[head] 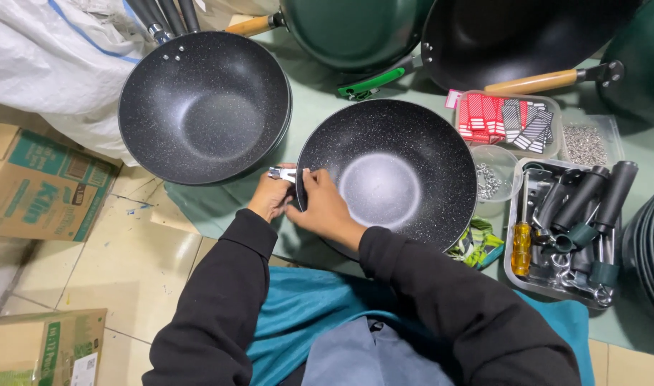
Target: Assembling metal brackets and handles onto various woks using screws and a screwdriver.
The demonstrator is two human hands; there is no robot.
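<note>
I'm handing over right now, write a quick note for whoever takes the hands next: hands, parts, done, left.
Left hand: pinching the metal bracket at the wok's rim.
Right hand: on the wok, steadying that rim beside the bracket.
Parts: handles and screwdriver in the tray on the right; screws in the tub.
Done: bracket is at the rim; whether it is fastened cannot be told.
Left: this wok has no handle yet.
</note>
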